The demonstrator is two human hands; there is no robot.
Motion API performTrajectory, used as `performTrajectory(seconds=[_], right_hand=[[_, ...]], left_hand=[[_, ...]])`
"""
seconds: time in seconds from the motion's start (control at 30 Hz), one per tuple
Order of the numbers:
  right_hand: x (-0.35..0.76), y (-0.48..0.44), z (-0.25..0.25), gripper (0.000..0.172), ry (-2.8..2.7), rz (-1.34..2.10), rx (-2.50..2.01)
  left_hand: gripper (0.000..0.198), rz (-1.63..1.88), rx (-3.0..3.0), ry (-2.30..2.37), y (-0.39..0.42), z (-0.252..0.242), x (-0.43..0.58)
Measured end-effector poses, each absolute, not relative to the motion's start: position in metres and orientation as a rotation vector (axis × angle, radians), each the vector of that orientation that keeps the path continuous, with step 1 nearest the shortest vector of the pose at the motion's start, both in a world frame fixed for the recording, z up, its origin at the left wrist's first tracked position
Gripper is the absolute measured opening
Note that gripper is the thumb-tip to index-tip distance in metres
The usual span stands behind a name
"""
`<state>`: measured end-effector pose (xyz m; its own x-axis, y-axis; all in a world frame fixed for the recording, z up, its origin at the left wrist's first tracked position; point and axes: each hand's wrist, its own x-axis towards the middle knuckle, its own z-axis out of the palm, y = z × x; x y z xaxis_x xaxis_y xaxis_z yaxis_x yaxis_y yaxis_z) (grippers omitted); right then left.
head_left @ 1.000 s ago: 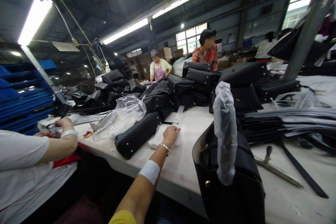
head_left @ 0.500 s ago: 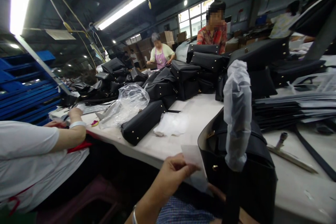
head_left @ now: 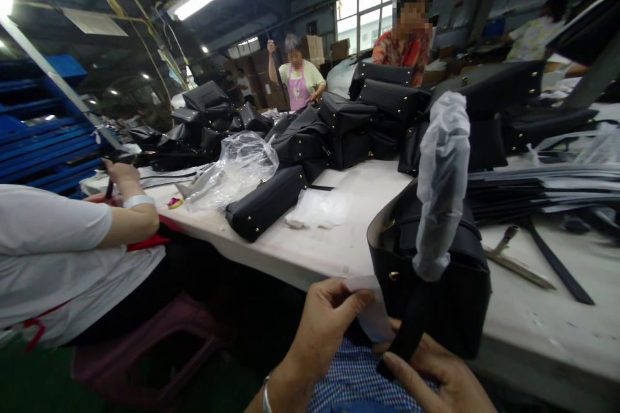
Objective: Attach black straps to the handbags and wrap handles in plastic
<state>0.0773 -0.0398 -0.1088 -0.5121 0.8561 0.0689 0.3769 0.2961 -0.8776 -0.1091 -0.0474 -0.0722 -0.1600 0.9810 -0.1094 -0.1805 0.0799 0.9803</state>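
Note:
A black handbag [head_left: 450, 310] stands at the table's front edge, its handle [head_left: 442, 187] wrapped in whitish translucent plastic. Left of the bag, my left hand [head_left: 329, 316] pinches a thin white sheet [head_left: 375, 310] between thumb and fingers. My right hand [head_left: 431, 374] is closed on a black strap [head_left: 409, 335] that hangs down in front of the bag. The sheet's lower end reaches the fingertips of my right hand; whether they grip it too, I cannot tell.
Black bags [head_left: 339, 135] are piled along the back. One bag [head_left: 266, 203] lies beside clear plastic [head_left: 237, 168] and white wrapping [head_left: 317, 208]. Flat black pieces [head_left: 518, 200] and a metal tool [head_left: 520, 264] lie right. A co-worker's arm [head_left: 128, 206] is at left; a stool [head_left: 150, 348] stands below.
My right hand has come up into view with the black strap in its fingers. My left hand has shifted slightly right with the sheet. A co-worker at the back has raised an arm.

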Motion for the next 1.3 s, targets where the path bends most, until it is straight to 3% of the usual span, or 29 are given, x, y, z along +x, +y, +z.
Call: performTrajectory(seconds=[0.1, 0.23, 0.43, 0.73, 1.2, 1.3], right_hand=[[0.085, -0.043, -0.103, 0.028, -1.983, 1.12, -1.155], [0.097, -0.044, -0.096, 0.042, -1.718, 1.334, -1.222], [0.104, -0.034, -0.089, 0.036, -1.535, 1.475, -1.223], [0.089, -0.039, -0.092, 0.032, -1.343, 1.28, -1.207], [0.076, -0.035, -0.08, 0.014, -1.527, 0.932, -1.182], [0.074, -0.033, -0.083, 0.022, -1.572, 0.93, -1.173]], left_hand=[[0.031, 1.311, 0.905, 1.282, -0.053, -0.077, -0.115], [0.027, 1.224, 0.914, 1.398, -0.065, -0.086, -0.125], [0.015, 1.051, 0.988, 1.569, -0.082, -0.093, -0.122], [0.004, 0.924, 1.083, 1.574, -0.091, -0.095, -0.116], [0.007, 0.888, 1.112, 1.518, -0.093, -0.09, -0.114], [0.008, 0.911, 1.082, 1.491, -0.089, -0.088, -0.114]])
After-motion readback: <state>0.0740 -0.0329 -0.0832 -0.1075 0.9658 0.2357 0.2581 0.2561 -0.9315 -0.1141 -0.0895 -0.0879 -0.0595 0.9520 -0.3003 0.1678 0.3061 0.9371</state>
